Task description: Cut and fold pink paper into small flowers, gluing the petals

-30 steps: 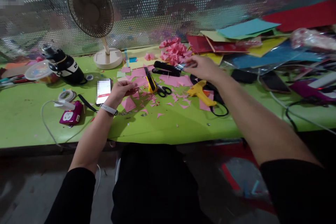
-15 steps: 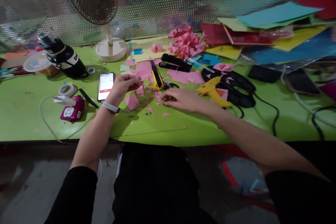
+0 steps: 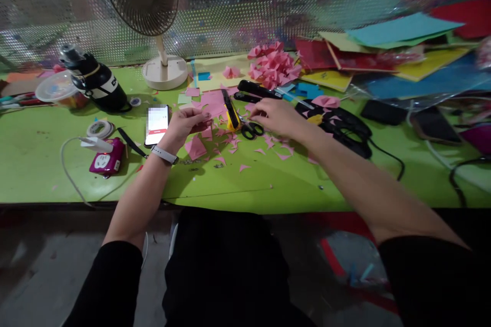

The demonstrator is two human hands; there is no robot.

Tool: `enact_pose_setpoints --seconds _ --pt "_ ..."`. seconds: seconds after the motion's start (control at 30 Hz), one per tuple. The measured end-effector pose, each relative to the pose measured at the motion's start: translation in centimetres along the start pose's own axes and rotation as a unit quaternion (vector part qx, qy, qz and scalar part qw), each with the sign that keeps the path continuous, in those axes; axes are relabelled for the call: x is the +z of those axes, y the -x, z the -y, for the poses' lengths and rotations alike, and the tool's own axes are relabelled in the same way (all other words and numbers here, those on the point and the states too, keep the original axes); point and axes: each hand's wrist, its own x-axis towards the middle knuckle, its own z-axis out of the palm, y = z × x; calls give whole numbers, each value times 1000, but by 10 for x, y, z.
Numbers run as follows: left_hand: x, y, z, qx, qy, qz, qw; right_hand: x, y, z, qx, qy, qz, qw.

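Note:
My left hand (image 3: 188,123) is closed in a pinch above the pink paper pieces. Whatever its fingertips hold is too small to make out. My right hand (image 3: 276,115) hovers just behind the black-handled scissors (image 3: 252,131), its fingers curled down beside the black stapler (image 3: 255,91). Its fingertips hide anything between them. A yellow utility knife (image 3: 231,112) lies between the hands. Around it are pink paper scraps (image 3: 230,139) and a larger pink paper square (image 3: 195,148). Folded pink paper pieces (image 3: 274,65) are heaped behind the stapler.
On the left are a phone (image 3: 157,125), a purple power adapter (image 3: 107,157), a tape roll (image 3: 100,129), a black bottle (image 3: 97,84) and a fan base (image 3: 164,74). Coloured paper sheets (image 3: 402,28) lie at the back right. My right forearm mostly covers a yellow tool (image 3: 315,119).
My right hand has moved up and right, off the scraps, uncovering the scissors' handles and more scraps. It now covers most of the yellow tool. My left hand stays nearly in place, still pinched.

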Motion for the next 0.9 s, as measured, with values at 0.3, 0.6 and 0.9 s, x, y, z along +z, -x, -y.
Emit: enact_pose_setpoints --seconds 0.3,0.6,0.9 --pt "1 1 1 -23 -7 13 1000 -5 -49 -46 78 48 -42 995" --pt "-3 1 1 -42 -7 20 999 -5 -106 -71 70 137 37 987" --pt "1 3 -3 -44 -8 11 999 -23 -60 -55 -20 211 29 977"
